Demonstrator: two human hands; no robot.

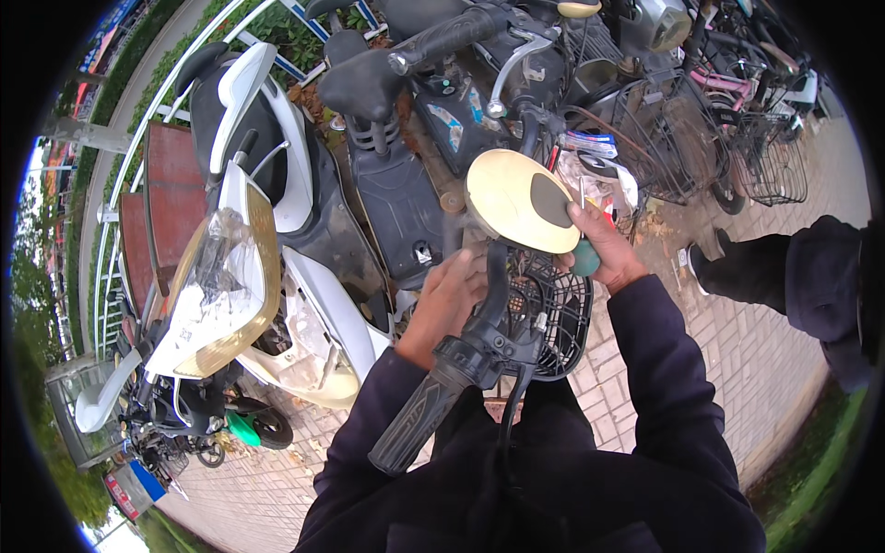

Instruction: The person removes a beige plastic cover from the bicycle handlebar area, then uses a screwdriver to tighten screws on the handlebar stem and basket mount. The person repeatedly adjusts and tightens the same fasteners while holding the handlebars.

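A round cream-coloured cover with a dark oval patch [521, 200] sits at the middle of a scooter's handlebar. My right hand [604, 249] grips its right edge and also holds a teal-handled tool [584, 260]. My left hand [449, 300] is curled just below the cover, against the handlebar stem, partly hidden behind the brake lever. A black rubber handlebar grip [415, 422] with its switch housing points toward me in front of the left hand. Both my sleeves are dark.
A black wire basket [559, 313] hangs under the handlebar. A white and cream scooter [249, 230] is parked close on the left. Bicycles with wire baskets [765, 157] stand at the upper right. Another person's dark trouser leg and shoe [765, 267] are on the brick paving at right.
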